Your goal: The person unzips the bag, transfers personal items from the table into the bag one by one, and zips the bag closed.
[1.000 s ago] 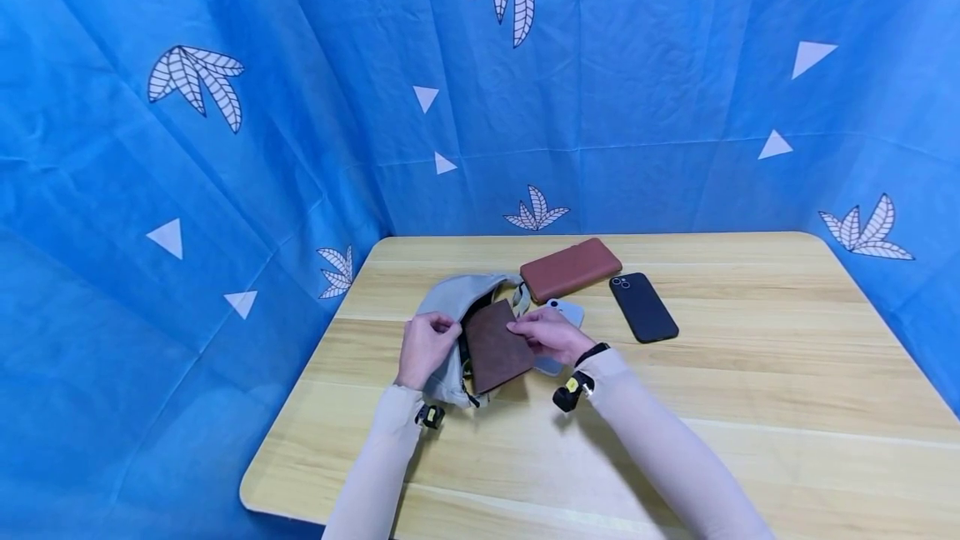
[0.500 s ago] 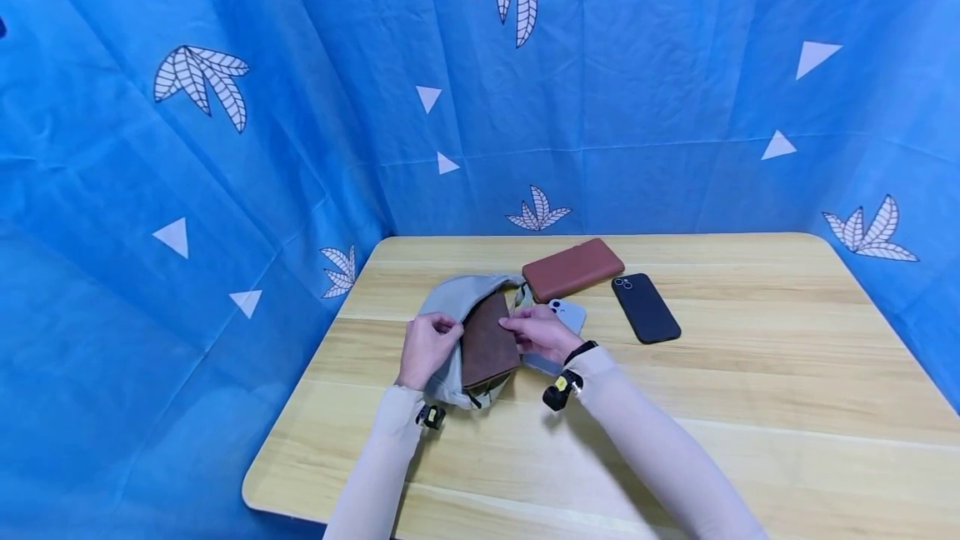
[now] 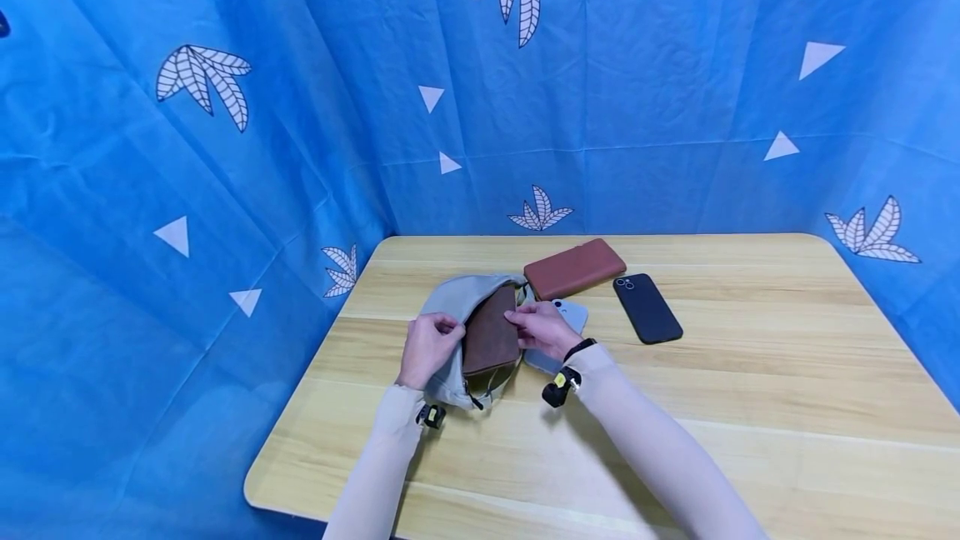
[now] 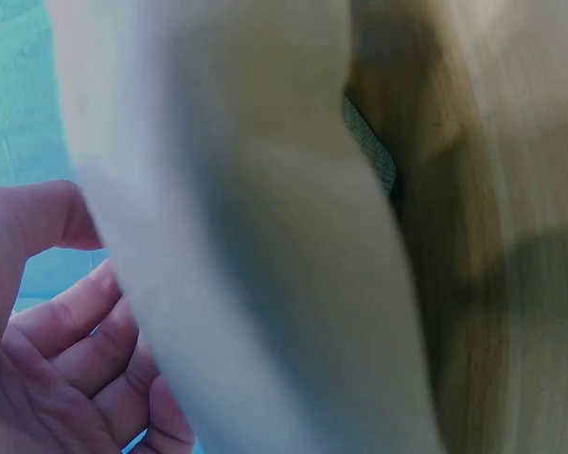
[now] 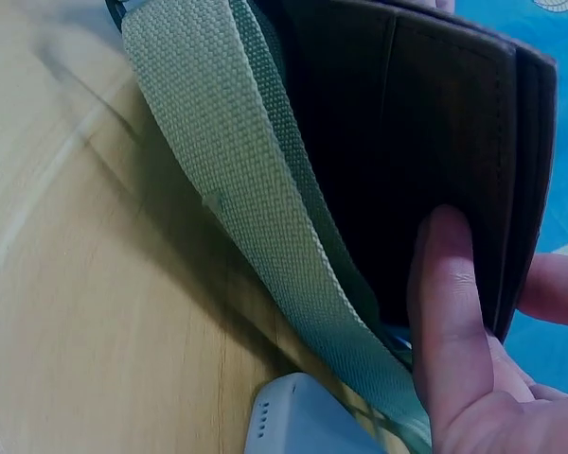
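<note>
A light grey waist bag (image 3: 450, 297) lies toward the left of the table with its mouth facing right. My left hand (image 3: 428, 348) pinches the edge of that opening; in the left wrist view the pale fabric (image 4: 237, 236) covers part of the fingers. My right hand (image 3: 542, 330) holds a brown leather wallet (image 3: 491, 336) by its right edge, the thumb on one face and a finger on the other, as the right wrist view shows. The wallet's left part sits in the bag's mouth. A grey-green webbing strap (image 5: 218, 123) runs beside the wallet.
A pale blue phone (image 3: 573, 315) lies partly under my right hand. Behind it is a reddish-brown long wallet (image 3: 574, 268), and a black phone (image 3: 647, 308) lies to the right. Blue patterned cloth (image 3: 637, 90) hangs behind the wooden table (image 3: 750, 390).
The brown wallet has moved left and turned more upright at the bag's mouth, my right hand going with it. My left hand has stayed on the bag's edge.
</note>
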Available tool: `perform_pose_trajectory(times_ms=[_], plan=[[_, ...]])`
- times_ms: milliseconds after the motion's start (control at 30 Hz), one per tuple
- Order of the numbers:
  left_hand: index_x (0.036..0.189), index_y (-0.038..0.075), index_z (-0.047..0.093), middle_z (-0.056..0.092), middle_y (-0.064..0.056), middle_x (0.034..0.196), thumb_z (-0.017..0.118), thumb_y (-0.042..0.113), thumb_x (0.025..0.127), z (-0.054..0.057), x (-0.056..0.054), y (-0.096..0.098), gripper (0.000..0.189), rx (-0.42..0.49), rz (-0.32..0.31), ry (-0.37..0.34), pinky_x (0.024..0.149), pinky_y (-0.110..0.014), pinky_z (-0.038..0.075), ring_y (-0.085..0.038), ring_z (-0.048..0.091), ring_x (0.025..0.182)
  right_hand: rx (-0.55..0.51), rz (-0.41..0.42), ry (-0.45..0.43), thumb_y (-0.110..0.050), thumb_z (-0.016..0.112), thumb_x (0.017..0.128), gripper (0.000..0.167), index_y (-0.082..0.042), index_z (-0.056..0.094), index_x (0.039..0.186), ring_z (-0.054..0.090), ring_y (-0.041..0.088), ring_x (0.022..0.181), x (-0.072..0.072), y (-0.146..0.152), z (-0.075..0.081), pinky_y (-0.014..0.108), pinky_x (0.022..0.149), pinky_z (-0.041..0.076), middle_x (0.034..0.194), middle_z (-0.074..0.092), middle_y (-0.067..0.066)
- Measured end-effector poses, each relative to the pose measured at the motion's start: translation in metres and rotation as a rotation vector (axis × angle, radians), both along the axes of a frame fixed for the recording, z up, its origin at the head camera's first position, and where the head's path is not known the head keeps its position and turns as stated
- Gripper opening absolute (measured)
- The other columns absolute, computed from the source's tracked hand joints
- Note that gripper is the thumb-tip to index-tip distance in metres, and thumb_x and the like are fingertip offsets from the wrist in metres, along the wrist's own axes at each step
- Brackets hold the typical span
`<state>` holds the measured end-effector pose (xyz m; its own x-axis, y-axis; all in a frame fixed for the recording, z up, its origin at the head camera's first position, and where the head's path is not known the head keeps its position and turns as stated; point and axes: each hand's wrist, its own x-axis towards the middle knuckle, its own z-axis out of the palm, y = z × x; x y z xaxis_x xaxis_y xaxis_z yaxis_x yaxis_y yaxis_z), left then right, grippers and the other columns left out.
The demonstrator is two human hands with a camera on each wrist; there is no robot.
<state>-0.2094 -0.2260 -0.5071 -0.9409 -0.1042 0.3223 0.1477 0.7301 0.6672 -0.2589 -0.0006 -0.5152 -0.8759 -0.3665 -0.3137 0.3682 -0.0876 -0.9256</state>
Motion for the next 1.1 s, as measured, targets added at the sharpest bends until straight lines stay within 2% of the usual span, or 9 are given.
perform_pose_trajectory(times_ms=[433,633,767,1100], plan=[[0.083,0.011,0.080,0.078,-0.002,0.076,0.073,0.018,0.082,0.002,0.000,0.000,0.010,-0.019,-0.006,-0.010,0.071,-0.033,0.056,-0.012,0.070,0.070,0.006,-0.064,-0.005,-0.012,0.064,0.101,0.011,-0.003,0.059,0.105,0.056,0.006,0.057,-0.005,-0.003,0.001,0.021,0.055,0.052,0.083,0.057,0.000],[0.082,0.012,0.080,0.077,-0.001,0.075,0.073,0.018,0.082,0.003,0.000,0.001,0.010,-0.025,0.000,-0.018,0.071,-0.033,0.056,-0.012,0.070,0.070,0.010,-0.110,-0.009,-0.010,0.065,0.101,0.020,0.000,0.058,0.116,0.057,0.006,0.057,-0.004,-0.005,0.001,0.021,0.055,0.053,0.087,0.057,0.001],[0.083,0.012,0.081,0.077,-0.002,0.076,0.073,0.018,0.082,0.004,-0.001,0.003,0.010,-0.031,-0.006,-0.019,0.072,-0.032,0.056,-0.012,0.069,0.070,0.008,-0.106,-0.014,-0.010,0.065,0.101,0.027,0.002,0.055,0.123,0.060,0.008,0.061,-0.002,-0.007,0.002,0.021,0.058,0.056,0.090,0.058,0.003],[0.082,0.011,0.080,0.077,-0.002,0.076,0.073,0.016,0.083,0.003,0.000,0.005,0.009,-0.027,-0.031,-0.024,0.070,-0.031,0.055,-0.011,0.067,0.069,0.020,-0.079,0.005,-0.008,0.065,0.101,0.025,0.003,0.054,0.120,0.063,0.010,0.065,0.000,-0.015,0.001,0.023,0.061,0.058,0.089,0.060,0.004]])
